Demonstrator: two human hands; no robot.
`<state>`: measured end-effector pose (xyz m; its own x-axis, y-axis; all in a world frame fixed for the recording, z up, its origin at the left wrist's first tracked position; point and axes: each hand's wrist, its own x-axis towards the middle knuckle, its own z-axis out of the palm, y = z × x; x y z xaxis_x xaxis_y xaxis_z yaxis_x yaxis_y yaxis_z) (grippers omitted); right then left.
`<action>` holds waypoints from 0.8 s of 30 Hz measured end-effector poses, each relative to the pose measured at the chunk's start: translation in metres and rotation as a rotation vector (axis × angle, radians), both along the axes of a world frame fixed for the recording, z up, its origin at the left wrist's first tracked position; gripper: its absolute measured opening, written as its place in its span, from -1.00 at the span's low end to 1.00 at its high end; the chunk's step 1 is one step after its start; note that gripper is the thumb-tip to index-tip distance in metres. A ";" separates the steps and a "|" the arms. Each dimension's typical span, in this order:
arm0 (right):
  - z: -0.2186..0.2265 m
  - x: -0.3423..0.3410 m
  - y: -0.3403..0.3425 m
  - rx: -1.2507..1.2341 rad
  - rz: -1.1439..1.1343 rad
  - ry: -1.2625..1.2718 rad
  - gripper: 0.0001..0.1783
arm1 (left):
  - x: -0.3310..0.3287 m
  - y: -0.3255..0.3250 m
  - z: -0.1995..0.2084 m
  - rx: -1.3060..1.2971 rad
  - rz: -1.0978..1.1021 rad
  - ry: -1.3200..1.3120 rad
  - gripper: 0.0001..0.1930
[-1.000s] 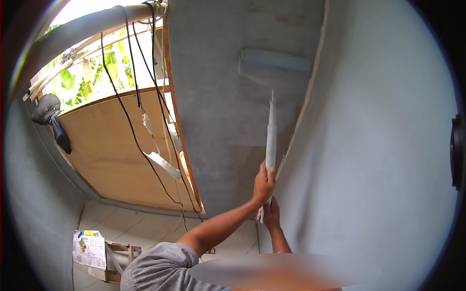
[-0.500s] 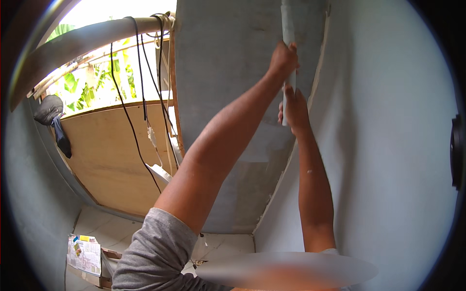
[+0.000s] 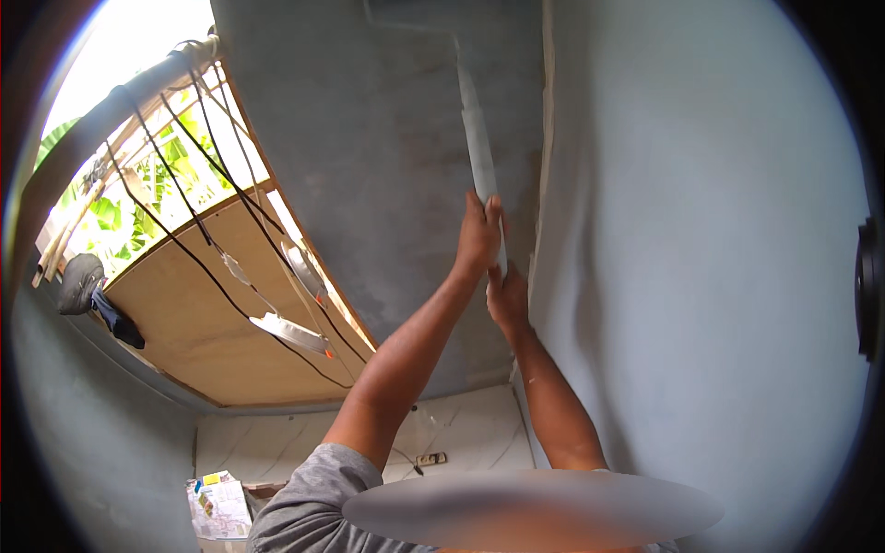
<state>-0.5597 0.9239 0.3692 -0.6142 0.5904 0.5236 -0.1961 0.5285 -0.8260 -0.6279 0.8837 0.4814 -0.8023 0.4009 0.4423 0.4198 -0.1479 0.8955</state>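
Both my arms reach up and forward, holding a paint roller by its long pale handle [image 3: 477, 143]. My left hand [image 3: 478, 236] is wrapped round the handle, above my right hand [image 3: 508, 300], which grips its lower end. From the handle's top a thin bent metal frame [image 3: 415, 28] runs left. The roller head is hard to make out at the upper edge of the picture. Behind the handle spreads a grey surface [image 3: 359, 184] with darker, uneven patches.
Black cables [image 3: 157, 217] hang at the left with round white lamps [image 3: 288, 334] before a plywood board [image 3: 203, 313]. A pole [image 3: 120, 106] crosses a bright opening. A pale blue wall [image 3: 719, 276] stands at right. Low down are a socket [image 3: 431, 458] and papers [image 3: 218, 510].
Both hands and the roller have come lower and a little left in the picture, and the bent frame now shows. The view has shifted and tilted; both hands keep their grip.
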 end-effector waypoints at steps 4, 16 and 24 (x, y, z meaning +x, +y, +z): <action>-0.109 0.073 -0.020 -0.028 0.002 -0.232 -0.30 | 0.061 -0.023 -0.109 -0.169 0.013 -0.077 -0.74; -0.289 0.285 -0.090 -0.234 -0.039 -0.783 -0.47 | 0.207 -0.079 -0.400 -0.425 -0.178 -0.640 -0.64; -0.289 0.279 -0.074 -0.184 -0.056 -0.697 -0.48 | 0.201 -0.067 -0.363 -0.351 -0.215 -0.642 -0.65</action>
<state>-0.2803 0.8497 0.0806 -0.7352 0.6719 -0.0895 0.4321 0.3628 -0.8256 -0.4267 0.8167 0.1184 -0.7476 0.6081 -0.2669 -0.2048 0.1711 0.9637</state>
